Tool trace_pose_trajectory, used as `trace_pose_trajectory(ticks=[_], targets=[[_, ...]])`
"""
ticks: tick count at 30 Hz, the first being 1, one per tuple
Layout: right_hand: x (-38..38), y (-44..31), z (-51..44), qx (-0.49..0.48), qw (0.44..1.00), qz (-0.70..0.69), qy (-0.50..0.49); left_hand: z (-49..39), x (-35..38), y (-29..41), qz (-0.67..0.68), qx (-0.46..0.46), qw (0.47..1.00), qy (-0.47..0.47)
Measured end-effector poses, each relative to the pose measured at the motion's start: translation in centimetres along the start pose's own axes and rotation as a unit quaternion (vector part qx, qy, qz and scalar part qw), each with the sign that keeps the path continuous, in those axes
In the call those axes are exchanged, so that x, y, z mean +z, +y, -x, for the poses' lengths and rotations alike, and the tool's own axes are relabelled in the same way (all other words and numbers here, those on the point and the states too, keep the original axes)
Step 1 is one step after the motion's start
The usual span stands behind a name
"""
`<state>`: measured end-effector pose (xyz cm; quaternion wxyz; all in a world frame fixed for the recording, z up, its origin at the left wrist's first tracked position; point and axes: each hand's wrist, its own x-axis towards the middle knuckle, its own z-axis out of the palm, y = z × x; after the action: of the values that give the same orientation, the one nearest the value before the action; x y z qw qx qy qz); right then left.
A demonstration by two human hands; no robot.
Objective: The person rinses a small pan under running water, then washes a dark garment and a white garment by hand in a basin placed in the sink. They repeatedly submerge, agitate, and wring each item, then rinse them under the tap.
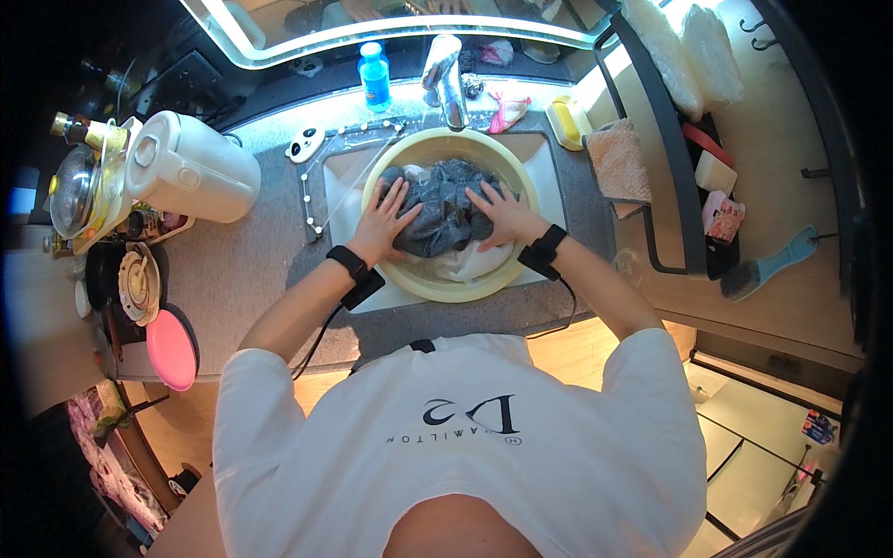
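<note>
A pale yellow plastic basin (446, 296) rests in the white sink (548, 174), under the chrome faucet (446, 80). Wet dark grey cloth (441, 216) is bunched up inside it, with white cloth (471, 264) lying in the water nearer me. My left hand (384, 220) presses on the left side of the grey cloth, fingers spread. On the right side, my right hand (506, 213) lies on the same cloth, its fingers also apart. Neither hand is closed around the fabric. Both wrists wear black straps with small boxes and cables.
A white electric kettle (199, 167) stands on the left counter by a dish rack (104, 185) and a pink round board (171, 350). Behind the basin is a blue bottle (375, 77). To the right are a yellow soap dish (566, 122), a hanging towel (617, 167) and a blue-handled brush (771, 265).
</note>
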<state>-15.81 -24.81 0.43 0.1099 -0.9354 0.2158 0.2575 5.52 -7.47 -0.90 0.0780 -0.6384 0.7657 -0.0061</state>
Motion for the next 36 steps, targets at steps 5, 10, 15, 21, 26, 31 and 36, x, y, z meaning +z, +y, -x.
trace_pose_trajectory(ticks=[5,10,15,21,26,31,36], targets=[[2.1,-1.5,-1.6,0.035,0.997,0.030,0.057,-2.3,1.5,0.6,0.000,-0.049,0.998,-0.039],[5.5,-0.7,-6.0,0.072,0.986,0.068,0.131,-5.2,4.2,0.6,0.073,-0.038,0.994,-0.078],[6.7,1.0,-7.8,0.058,0.987,0.029,0.149,-7.2,6.5,0.1,0.122,-0.059,0.988,-0.080],[2.1,3.9,-6.2,-0.105,0.981,-0.125,0.107,-8.0,6.0,-2.5,0.373,-0.055,0.925,-0.042],[-2.1,4.9,-2.3,-0.098,0.967,-0.181,0.148,-4.3,1.8,-1.7,0.502,-0.026,0.847,0.172],[-6.6,5.0,2.9,-0.057,0.950,-0.207,0.228,-1.7,-4.3,-2.1,0.577,-0.126,0.796,0.135],[-7.9,5.3,4.3,-0.073,0.947,-0.200,0.242,-1.9,-5.9,-2.2,0.662,-0.113,0.732,0.115]])
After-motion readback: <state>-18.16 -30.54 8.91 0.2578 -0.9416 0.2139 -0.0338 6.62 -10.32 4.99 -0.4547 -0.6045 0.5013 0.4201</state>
